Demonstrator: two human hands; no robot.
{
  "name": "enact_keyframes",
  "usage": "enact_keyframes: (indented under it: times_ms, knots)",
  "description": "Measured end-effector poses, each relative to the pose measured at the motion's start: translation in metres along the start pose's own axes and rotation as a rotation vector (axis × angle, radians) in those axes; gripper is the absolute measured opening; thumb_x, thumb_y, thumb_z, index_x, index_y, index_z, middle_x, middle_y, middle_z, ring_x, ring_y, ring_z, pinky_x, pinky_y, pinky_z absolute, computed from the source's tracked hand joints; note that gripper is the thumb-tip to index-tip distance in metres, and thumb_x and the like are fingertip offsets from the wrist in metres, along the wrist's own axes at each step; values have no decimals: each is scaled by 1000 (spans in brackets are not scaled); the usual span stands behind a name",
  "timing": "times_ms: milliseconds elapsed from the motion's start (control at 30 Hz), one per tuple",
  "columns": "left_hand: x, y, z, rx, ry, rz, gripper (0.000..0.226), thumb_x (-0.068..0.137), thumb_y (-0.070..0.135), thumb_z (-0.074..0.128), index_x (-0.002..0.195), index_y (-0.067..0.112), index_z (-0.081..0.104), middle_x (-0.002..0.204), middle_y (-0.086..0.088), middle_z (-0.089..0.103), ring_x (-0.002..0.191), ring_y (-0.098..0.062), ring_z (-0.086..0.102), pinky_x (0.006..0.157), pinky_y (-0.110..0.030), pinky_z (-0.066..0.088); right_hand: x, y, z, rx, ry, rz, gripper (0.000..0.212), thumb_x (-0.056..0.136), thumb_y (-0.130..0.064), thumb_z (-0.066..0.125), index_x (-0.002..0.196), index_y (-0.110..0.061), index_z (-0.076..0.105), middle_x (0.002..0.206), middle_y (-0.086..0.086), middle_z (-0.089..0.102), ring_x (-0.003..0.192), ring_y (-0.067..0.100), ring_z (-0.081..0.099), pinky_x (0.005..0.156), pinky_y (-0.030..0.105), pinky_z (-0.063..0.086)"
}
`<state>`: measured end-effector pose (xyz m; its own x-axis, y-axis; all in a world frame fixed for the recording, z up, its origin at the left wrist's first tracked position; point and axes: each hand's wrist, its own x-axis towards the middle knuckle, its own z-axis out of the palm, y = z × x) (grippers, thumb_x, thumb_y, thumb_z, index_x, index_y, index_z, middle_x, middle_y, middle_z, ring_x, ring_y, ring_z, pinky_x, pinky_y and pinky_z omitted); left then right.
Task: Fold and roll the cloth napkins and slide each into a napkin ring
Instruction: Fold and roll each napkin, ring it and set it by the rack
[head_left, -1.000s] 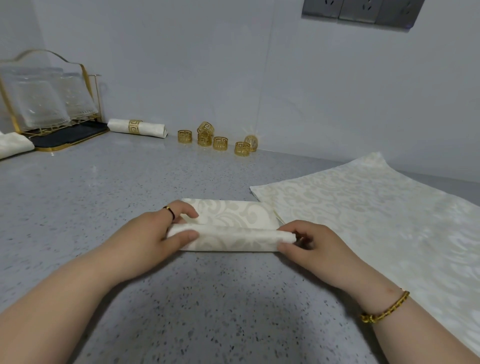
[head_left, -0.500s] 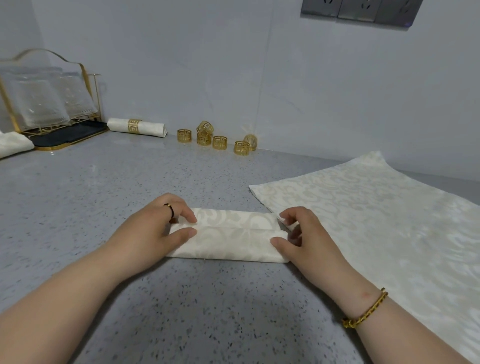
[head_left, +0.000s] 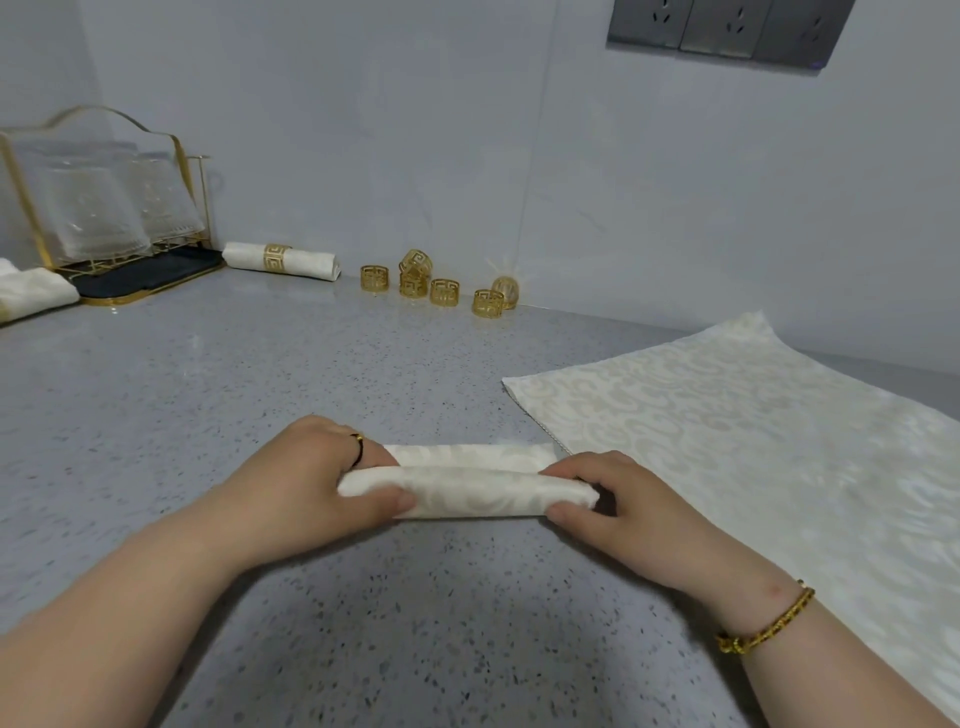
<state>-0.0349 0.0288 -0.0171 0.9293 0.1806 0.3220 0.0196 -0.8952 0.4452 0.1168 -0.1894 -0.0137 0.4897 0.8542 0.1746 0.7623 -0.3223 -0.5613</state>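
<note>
A cream patterned napkin (head_left: 470, 491) lies partly rolled on the grey counter, a short flat strip still showing behind the roll. My left hand (head_left: 317, 480) grips the roll's left end, thumb in front and fingers behind. My right hand (head_left: 618, 506) pinches the right end the same way. Several gold napkin rings (head_left: 434, 285) stand by the back wall. A finished rolled napkin (head_left: 283, 259) in a gold ring lies to their left. A flat unfolded napkin (head_left: 737, 431) is spread on the right.
A gold wire rack with clear plates (head_left: 98, 208) stands on a dark tray at the far left, with another rolled napkin (head_left: 31, 293) beside it. The wall (head_left: 623, 182) runs behind the rings, with sockets at the upper right.
Both hands have rolled the napkin further away from me; the flat strip behind the roll is narrower and the roll is thicker than a second ago.
</note>
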Motion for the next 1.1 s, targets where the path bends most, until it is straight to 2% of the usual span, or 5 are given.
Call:
enact_keyframes:
  times_ms: [233,400,467,667,1100]
  knots:
    - [0,3,2,-329,-5,-183,46,44,68,47,83,44,58,85,41,58,80,13,56,67,-1,40,0,-6,-5,214,18,92,14,85,-23,60,73,-28,58,71,-12,56,66,-5,50,62,8,38]
    - [6,1,10,-333,135,-214,15,83,33,63,86,41,50,83,28,60,63,8,52,60,-3,37,5,-4,6,241,130,172,13,89,-26,54,76,-26,53,69,-12,52,59,-6,49,56,6,37]
    - [6,2,12,-261,115,-199,16,77,54,58,85,47,45,82,21,59,73,12,52,64,-2,35,6,-6,10,230,155,207,14,90,-28,51,77,-28,49,68,-11,50,57,1,46,52,9,36]
    - [5,-4,14,-164,25,-102,73,36,100,15,78,52,48,89,30,58,95,12,48,74,-4,34,6,-6,15,134,176,215,11,90,-27,51,94,-32,42,87,-11,47,79,8,45,72,20,35]
    - [2,4,9,-133,121,-139,45,53,69,30,85,47,52,82,21,61,84,-1,57,70,-5,35,-1,-12,7,-227,40,-165,40,81,-24,66,120,-22,55,120,-13,51,111,3,40,86,-2,22]
